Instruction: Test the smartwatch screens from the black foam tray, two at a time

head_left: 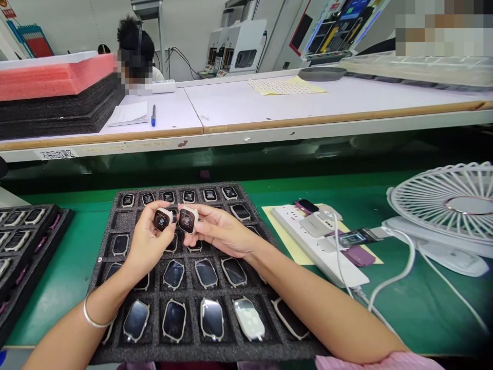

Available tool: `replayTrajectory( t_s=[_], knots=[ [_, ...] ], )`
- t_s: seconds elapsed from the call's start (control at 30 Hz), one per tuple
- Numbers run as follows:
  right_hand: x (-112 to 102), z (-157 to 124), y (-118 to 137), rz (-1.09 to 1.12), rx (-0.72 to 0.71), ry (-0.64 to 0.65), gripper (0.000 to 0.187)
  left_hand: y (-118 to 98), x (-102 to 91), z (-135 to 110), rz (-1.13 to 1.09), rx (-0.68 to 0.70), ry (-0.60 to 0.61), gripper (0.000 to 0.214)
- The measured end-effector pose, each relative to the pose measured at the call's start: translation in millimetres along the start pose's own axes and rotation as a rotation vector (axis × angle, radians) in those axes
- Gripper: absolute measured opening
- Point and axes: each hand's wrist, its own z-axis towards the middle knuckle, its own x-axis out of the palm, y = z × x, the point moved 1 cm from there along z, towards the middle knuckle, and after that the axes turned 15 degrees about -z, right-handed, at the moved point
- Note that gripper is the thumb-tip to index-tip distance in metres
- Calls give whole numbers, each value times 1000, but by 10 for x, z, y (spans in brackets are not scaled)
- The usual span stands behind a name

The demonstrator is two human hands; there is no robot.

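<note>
The left watch and the right watch, small marks on their dark screens, were side by side above a foam tray. The left hand pinched one between thumb and fingers; the right hand grasped the other. More watches lay in the tray's compartments. Rightward, a power strip and a white fan stood on the green table; beyond, a pen lay on a raised shelf.
</note>
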Motion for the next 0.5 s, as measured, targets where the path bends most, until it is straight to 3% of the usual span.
replayTrajectory(
  t_s=[0.5],
  knots=[
    [7,-15,10,-63,-25,9,55,26,-12,-2,30,14,12,36]
  ],
)
